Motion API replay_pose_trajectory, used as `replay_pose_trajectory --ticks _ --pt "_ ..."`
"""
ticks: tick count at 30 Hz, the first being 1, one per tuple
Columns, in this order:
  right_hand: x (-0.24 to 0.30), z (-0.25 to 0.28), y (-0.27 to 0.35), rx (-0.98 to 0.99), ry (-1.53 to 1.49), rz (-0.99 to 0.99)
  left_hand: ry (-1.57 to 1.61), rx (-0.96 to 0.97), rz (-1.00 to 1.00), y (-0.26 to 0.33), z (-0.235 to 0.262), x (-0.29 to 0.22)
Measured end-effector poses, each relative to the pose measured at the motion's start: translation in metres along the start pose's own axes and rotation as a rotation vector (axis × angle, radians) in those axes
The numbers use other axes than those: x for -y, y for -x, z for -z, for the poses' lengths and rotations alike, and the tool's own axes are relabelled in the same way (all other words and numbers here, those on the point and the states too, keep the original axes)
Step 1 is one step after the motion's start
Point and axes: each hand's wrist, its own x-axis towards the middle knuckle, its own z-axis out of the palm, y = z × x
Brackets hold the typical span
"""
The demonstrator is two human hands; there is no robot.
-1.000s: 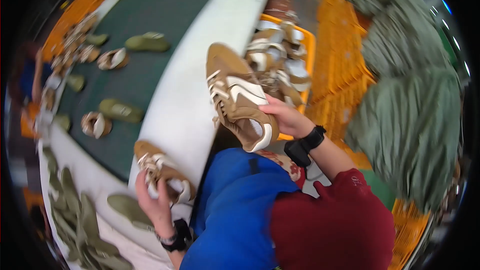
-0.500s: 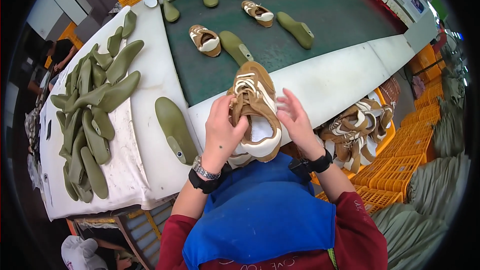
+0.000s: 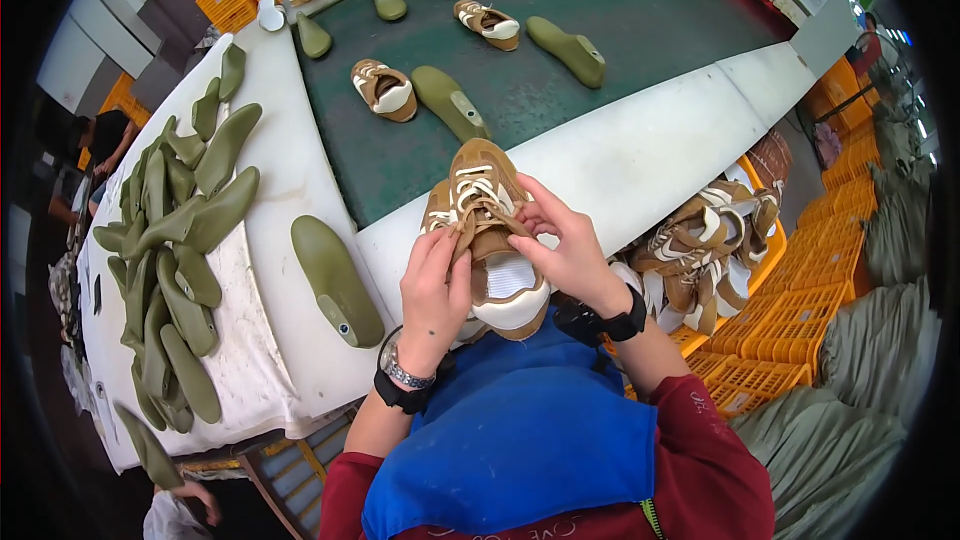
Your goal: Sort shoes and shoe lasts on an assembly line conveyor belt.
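- Nearest me: my left hand (image 3: 437,285) and right hand (image 3: 572,258) are closed together on one brown-and-white sneaker (image 3: 488,230), fingertips pinching its laces.
- The sneaker sits between both hands, just above my blue apron (image 3: 510,430); its long axis runs straight away from me, heel near, toe far. I judge both hands equally near.
- Left, on the white table (image 3: 290,190): a green shoe last (image 3: 337,280).
- Beyond: the green conveyor belt (image 3: 640,30) carrying more shoes.

Both hands' fingers (image 3: 452,258) hide part of the shoe's laces (image 3: 478,195).
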Motion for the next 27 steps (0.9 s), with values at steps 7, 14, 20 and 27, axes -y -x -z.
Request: replay_pose_trajectory --ticks 7,14,20,27 --pt "0.004 -0.006 0.008 -0.038 0.356 0.281 -0.090 0.004 -0.010 -0.017 -0.004 -0.011" --pt "-0.006 -0.001 0.001 0.108 0.325 0.223 -0.112 -0.008 -0.123 -0.017 -0.006 -0.015" --pt "-0.014 0.004 0.004 0.101 0.097 0.233 0.072 -0.058 0.068 -0.022 -0.005 -0.001" --pt "-0.013 0.001 0.005 -0.100 0.178 0.222 -0.220 0.290 -0.173 -0.034 -0.012 -0.013"
